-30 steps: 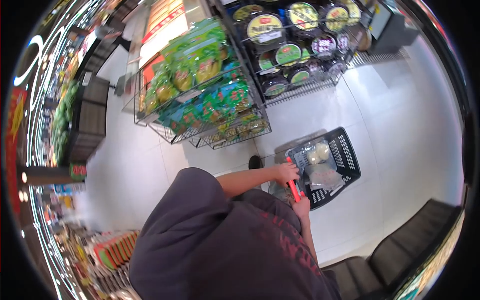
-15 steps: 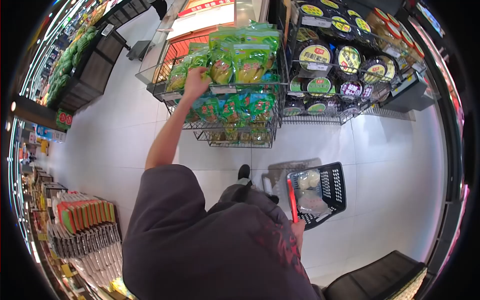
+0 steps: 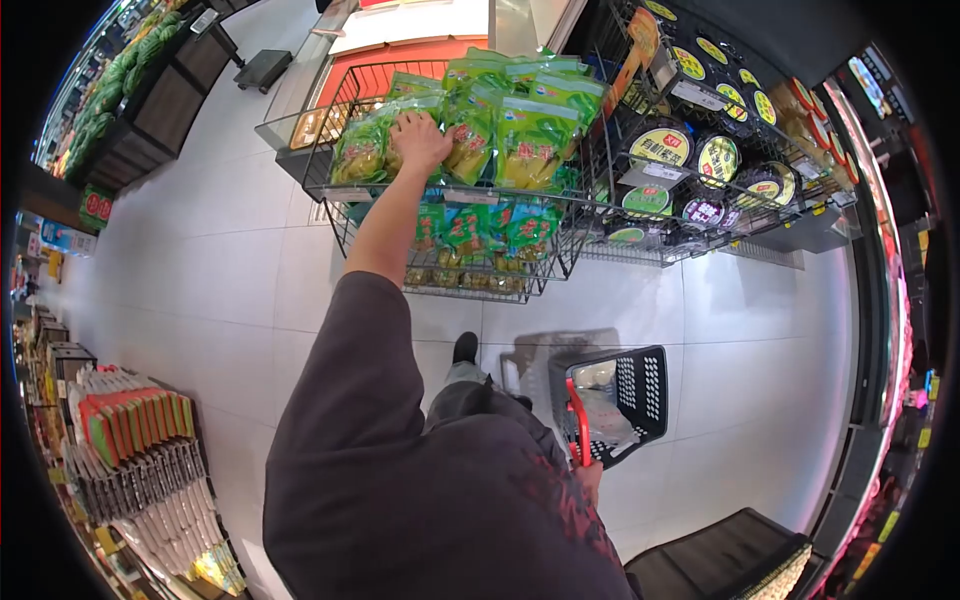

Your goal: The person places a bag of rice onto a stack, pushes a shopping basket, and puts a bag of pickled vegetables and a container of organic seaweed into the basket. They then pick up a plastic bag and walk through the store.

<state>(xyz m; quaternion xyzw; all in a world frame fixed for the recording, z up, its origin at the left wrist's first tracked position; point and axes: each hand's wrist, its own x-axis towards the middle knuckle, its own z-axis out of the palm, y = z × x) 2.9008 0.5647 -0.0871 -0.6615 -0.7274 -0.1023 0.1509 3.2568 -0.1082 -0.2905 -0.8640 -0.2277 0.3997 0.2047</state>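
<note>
Green plastic food packets, glossy, with clear windows onto yellowish contents, crowd the wire rack, and your left hand lies over some, fingers apart, covering their fronts. Your right hand, partly hidden, has its fingers around the red handle; the packets' small print is unreadable.

Head-worn view, forward and down, edges somewhat unclear
</note>
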